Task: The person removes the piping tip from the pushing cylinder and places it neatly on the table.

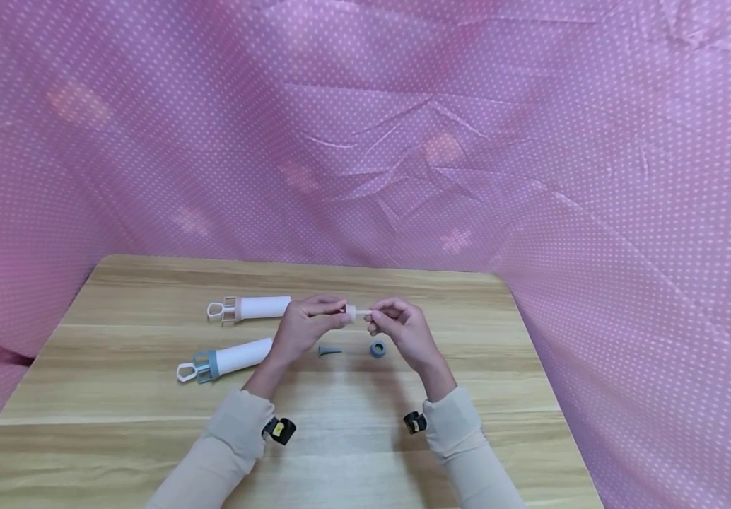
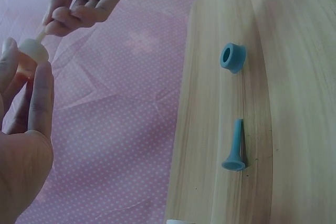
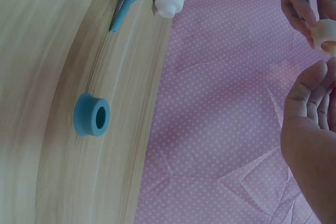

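Note:
Over the table, my left hand [image 1: 302, 326] grips a pale cream ring-shaped cap [image 1: 351, 313] between thumb and fingers. From the cap a thin pale nozzle [image 1: 363, 312] sticks out to the right, and the thumb and fingertips of my right hand [image 1: 408, 331] pinch it. In the left wrist view the cap [image 2: 34, 51] and part of the nozzle [image 2: 41, 35] show between the two hands. Below the hands lie a blue flared nozzle [image 1: 330, 350] and a blue ring cap [image 1: 377, 348], apart from each other.
Two white syringe-like tubes lie to the left: one with a pale pink collar [image 1: 265, 307], partly behind my left hand, and one with a blue collar [image 1: 244, 355]. Pink dotted cloth [image 1: 365, 141] hangs around the wooden table [image 1: 117, 311].

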{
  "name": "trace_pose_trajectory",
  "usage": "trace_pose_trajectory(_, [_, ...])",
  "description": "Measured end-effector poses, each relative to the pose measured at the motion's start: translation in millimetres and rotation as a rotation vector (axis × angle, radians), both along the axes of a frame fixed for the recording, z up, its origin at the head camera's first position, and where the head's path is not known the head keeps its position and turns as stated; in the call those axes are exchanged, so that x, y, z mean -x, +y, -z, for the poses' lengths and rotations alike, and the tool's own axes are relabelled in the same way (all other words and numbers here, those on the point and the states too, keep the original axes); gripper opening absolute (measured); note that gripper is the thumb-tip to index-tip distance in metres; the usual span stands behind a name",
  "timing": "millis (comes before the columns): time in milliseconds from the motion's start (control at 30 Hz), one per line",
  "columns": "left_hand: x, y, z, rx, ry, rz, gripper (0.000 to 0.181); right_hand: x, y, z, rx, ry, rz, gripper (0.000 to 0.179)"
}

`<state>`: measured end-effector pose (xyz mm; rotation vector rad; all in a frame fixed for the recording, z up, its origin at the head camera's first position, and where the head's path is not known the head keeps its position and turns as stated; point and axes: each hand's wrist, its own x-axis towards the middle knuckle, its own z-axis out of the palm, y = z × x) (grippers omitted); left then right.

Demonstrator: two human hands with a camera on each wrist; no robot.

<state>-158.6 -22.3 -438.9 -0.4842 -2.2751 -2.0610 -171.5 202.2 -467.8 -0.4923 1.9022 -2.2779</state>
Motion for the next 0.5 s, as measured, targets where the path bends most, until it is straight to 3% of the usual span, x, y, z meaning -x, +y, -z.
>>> trace_pose_trajectory(233, [14.1, 2.7, 25.4, 0.027, 0.028, -0.013, 0.031, -1.5, -3, -1.4, -0.002, -0.003, 0.009, 0.01])
trace_pose_trajectory(333, [15.6, 3.7, 30.1, 0.021, 0.046, -0.018, 0.032, -2.4, -4, -2.6, 0.004, -0.008, 0.02, 0.011])
trace_pose_trajectory(500, [14.4, 5.5, 32.9, -0.065, 0.044, 0.007, 0.033, -2.4, -6, -2.4, 0.05, -0.001, 0.018, 0.008])
